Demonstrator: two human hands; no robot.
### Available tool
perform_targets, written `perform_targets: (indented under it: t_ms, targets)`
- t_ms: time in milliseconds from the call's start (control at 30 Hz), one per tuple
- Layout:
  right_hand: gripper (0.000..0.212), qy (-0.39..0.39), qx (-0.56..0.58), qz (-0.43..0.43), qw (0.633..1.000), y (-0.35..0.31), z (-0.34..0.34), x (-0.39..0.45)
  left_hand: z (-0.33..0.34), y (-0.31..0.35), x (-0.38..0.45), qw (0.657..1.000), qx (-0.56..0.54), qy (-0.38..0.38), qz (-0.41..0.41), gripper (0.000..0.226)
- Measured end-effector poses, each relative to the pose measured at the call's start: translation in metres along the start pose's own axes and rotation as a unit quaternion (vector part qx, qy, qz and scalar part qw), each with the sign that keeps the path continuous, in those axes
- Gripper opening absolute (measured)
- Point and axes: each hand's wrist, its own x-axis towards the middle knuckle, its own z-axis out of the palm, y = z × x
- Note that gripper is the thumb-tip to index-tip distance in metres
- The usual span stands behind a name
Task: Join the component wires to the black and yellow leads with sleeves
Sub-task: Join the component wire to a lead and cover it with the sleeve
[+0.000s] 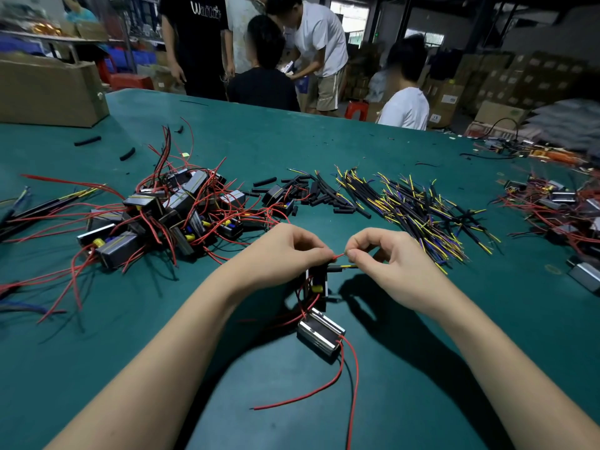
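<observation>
My left hand [285, 251] pinches the end of a red component wire [339, 255] between thumb and forefinger. My right hand [386, 254] pinches the other side of that same spot, fingertips almost touching the left ones. Just below them a black and yellow lead [344, 267] sticks out sideways. A black component with a yellow part [316, 285] hangs under my hands. Nearer to me a metal-cased component [319, 331] lies on the green table [454, 352], and two red wires [324, 384] trail from it.
A heap of components with red wires [168, 216] lies at the left. Loose black sleeves [311, 193] and a spread of black and yellow leads [418, 209] lie beyond my hands. More parts sit at the right edge [558, 206]. A cardboard box [48, 89] and several people stand at the far side.
</observation>
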Motion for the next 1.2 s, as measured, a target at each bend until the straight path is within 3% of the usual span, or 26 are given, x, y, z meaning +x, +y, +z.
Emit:
perform_targets:
  t_ms: [133,567,700,933,1200]
  targets:
    - [0.018,-0.001,-0.001,-0.005,1.000,-0.0024,0.0007,-0.0014,0.0041,-0.0011,-0.0011,0.998,-0.065,0.015,-0.004,0.014]
    - [0.021,0.018,0.000,-0.010,1.000,-0.0054,0.0042,-0.0030,-0.0019,0.0023,-0.0013,0.999,0.040,-0.004,0.003,0.015]
    - [0.019,0.014,0.008,-0.008,1.000,-0.0042,0.0043,-0.0032,-0.0013,0.0022,-0.0018,0.999,0.051,-0.006,-0.010,0.025]
    - [0.018,0.009,0.007,-0.019,1.000,-0.0048,0.0034,-0.0040,-0.0009,-0.0025,-0.0016,0.999,-0.023,-0.013,-0.027,0.034]
    - [0.016,0.034,0.004,-0.030,0.999,-0.0068,0.0079,-0.0042,0.0060,-0.0009,-0.0009,0.998,-0.062,0.019,-0.002,0.017]
